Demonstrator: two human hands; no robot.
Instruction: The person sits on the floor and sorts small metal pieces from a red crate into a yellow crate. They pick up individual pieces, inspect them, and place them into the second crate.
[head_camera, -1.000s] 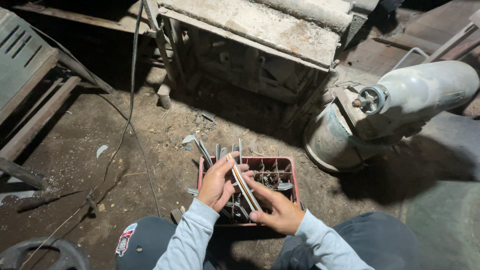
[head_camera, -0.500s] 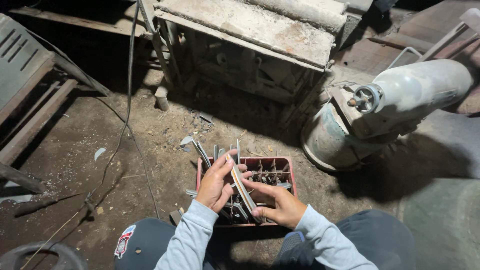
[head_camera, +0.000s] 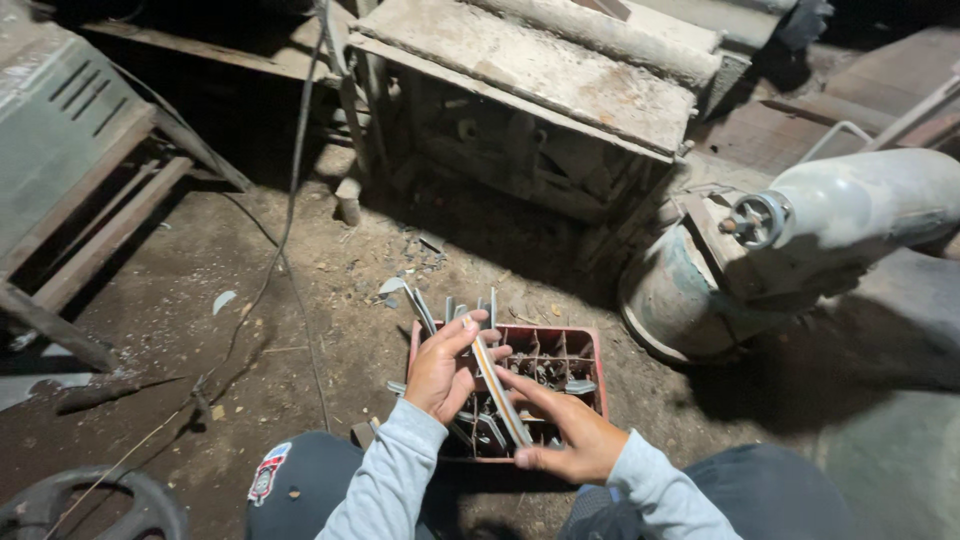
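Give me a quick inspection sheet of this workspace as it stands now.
Surface: dirt floor, dusty, scattered with chips.
Job's things: long flat metal strip held over a red crate of metal tools.
Clutter: pale scraps on the ground; dark ring at lower left.
Grippers: left hand and right hand both grip the strip.
Cables: thin cable runs across the floor.
Surroundings: worn wooden bench, pale gas cylinder lying over, metal frame.
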